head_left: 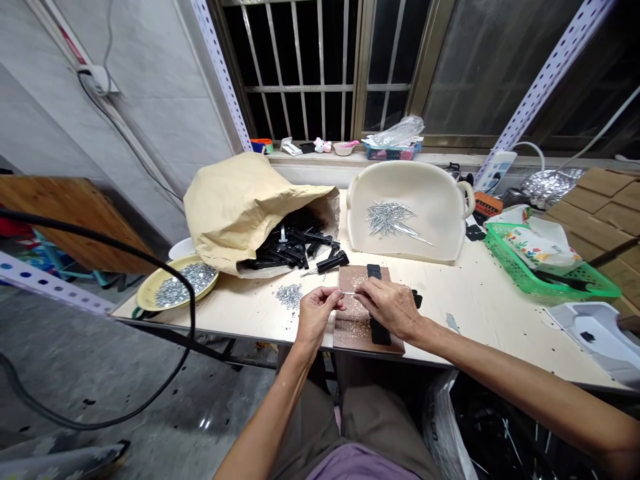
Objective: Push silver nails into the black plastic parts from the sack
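Over the brown board [345, 333], a thin metal pin [349, 293] spans the gap between my fingertips. My left hand [316, 315] pinches its left end. Closed around the right end is my right hand [389, 305], with its fingers bent and partly hiding the pin. Black pads [380, 332] lie on the board, among pale specks. A small heap of shiny metal pieces [289, 296] sits to the left of my left hand. Just beyond it rests a black plastic part [333, 261] with a metal rod sticking out.
A paper sack [235, 207] spills black parts [285, 247] at the back left. Beside it, a yellow bowl [145, 293] holds small metal pieces. A cream basin [405, 237] contains metal pins [393, 219]. On the right are a green basket [595, 287] and cardboard boxes [595, 213].
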Demonstrator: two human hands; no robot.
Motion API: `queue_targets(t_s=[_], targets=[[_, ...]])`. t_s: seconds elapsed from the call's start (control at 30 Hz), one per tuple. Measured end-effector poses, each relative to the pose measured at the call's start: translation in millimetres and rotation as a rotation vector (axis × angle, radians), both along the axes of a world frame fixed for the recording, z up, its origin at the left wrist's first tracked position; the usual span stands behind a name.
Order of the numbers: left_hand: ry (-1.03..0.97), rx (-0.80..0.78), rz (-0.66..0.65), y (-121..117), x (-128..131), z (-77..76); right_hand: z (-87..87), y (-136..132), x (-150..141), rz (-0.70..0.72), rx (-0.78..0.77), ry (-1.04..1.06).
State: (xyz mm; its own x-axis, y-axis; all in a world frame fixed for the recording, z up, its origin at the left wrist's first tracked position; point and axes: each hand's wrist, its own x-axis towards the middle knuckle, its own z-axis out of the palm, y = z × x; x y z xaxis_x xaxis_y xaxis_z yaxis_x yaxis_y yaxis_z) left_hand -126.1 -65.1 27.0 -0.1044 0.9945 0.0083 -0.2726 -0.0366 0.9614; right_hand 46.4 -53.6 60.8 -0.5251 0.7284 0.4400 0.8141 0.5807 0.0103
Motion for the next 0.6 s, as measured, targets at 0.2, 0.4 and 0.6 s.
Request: queue_targets(t_s=[0.2, 0.4, 0.6], targets=[[-0.007, 0.000, -0.038, 2, 0, -3.5, -2.4, 0, 1, -0.027, 0.030, -0.008], [-0.032, -0.019, -0.066, 3, -1, -2.1, -5.1, 0, 2, -0.014, 0.022, 0.008], [-0.013, -0.025, -0.054, 3, 1, 0.8, -15.1, 1, 4, 0.016, 0.209, 0.022]])
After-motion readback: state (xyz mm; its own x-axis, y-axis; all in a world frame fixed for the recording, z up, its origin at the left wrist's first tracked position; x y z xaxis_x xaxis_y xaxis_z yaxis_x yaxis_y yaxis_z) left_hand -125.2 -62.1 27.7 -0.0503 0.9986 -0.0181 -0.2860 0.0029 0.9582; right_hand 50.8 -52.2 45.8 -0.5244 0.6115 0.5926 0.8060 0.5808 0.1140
